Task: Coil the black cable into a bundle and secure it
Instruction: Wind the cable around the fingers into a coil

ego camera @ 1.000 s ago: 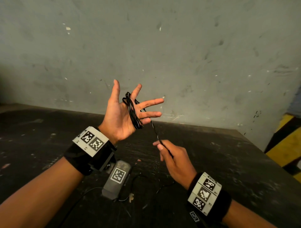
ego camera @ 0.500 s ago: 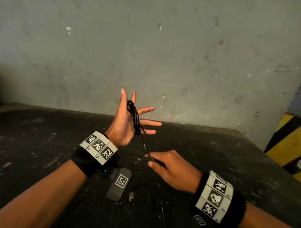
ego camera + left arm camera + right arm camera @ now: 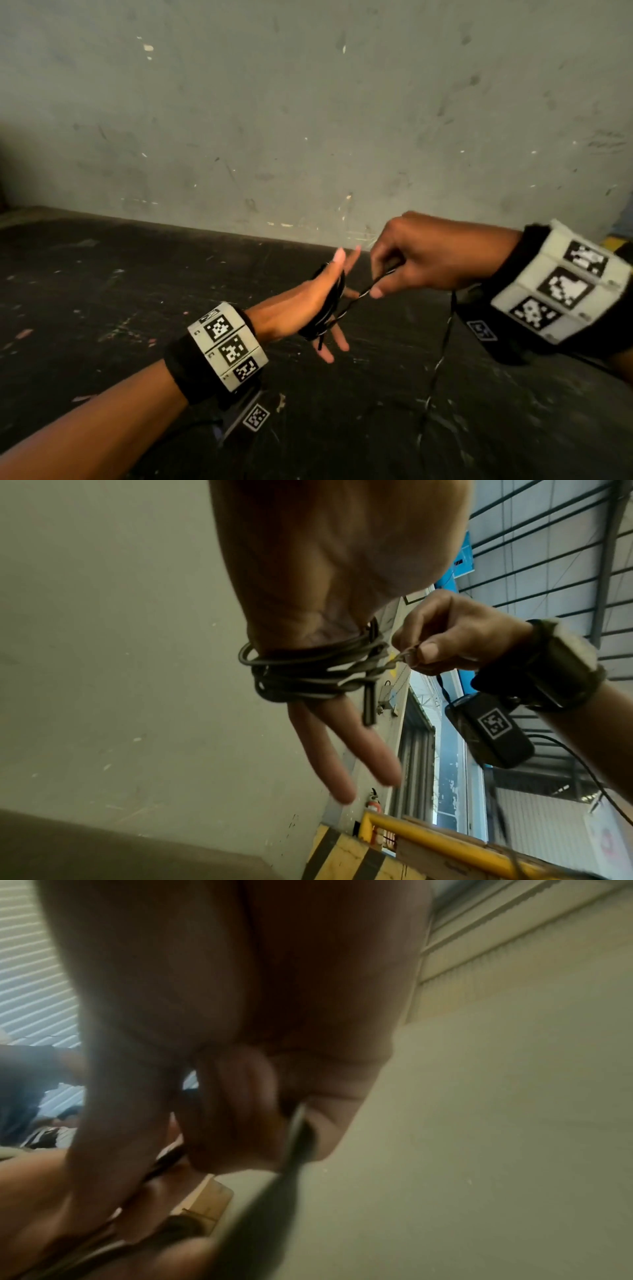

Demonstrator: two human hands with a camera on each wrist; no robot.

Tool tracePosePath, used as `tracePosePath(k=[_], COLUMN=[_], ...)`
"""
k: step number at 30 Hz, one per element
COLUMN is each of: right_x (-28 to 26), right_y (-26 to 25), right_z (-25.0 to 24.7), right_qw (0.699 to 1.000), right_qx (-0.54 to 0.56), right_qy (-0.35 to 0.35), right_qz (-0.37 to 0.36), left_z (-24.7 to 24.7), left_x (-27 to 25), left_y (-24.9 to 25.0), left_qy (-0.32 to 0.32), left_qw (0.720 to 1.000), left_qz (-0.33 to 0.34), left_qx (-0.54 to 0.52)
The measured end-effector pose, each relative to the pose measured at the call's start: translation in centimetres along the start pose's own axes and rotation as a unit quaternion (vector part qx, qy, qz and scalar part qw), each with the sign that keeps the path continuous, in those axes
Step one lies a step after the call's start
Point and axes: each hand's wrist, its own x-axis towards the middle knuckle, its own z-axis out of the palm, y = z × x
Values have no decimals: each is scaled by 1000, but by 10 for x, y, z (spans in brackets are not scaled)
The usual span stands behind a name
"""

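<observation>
The black cable (image 3: 325, 311) is wound in several loops around the straight fingers of my left hand (image 3: 294, 308), held above the dark table. In the left wrist view the loops (image 3: 301, 674) circle the base of the fingers, and a short stiff end (image 3: 471, 707) hangs down from them. My right hand (image 3: 407, 263) is just right of the coil and pinches a taut strand (image 3: 363, 294) between thumb and forefinger. Slack cable (image 3: 442, 356) drops from that hand to the table. The right wrist view is blurred; it shows curled fingers (image 3: 240, 1110) with a dark strand (image 3: 298, 1137) running past them.
A scuffed dark table (image 3: 102, 291) runs back to a grey wall (image 3: 308, 120). A yellow and black barrier (image 3: 428, 842) stands off to the right. Marker bands and small camera boxes (image 3: 489, 731) sit on both wrists.
My right hand has risen from below the left hand to its right side, taking the strand along. My left hand has dropped and turned, its fingers closer together.
</observation>
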Motion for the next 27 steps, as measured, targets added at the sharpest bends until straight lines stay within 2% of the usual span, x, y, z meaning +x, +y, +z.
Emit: tracePosePath(k=[4, 8, 10, 13, 16, 20, 22, 24, 27], right_x=[-4, -9, -9, 0, 8, 19, 25, 29, 32], right_y=[13, 36, 48, 64, 78, 81, 72, 57, 30], right_z=[-23, -41, -43, -24, 5, 59, 87, 109, 126], right_qw=[1000, 992, 987, 984, 981, 986, 992, 995, 994], right_qx=[4, -28, -37, -68, -88, -71, -47, -9, 40], right_qy=[22, 123, 148, 149, 142, 97, 57, 40, 85], right_qz=[17, 30, 46, 74, 102, 112, 106, 87, 63], left_z=[-5, -7, -5, -2, 0, -1, -2, -6, -21], left_x=[-3, -11, -14, -17, -19, -21, -18, -13, -2], left_y=[-2, -10, -9, -2, 5, 13, 19, 28, 38], left_qy=[-43, -125, -171, -224, -247, -280, -274, -234, -128], left_qw=[997, 988, 982, 971, 963, 943, 937, 937, 949], left_qz=[-51, -87, -85, -59, -25, 13, 41, 70, 103], left_qx=[49, 21, -13, -57, -110, -179, -213, -250, -270])
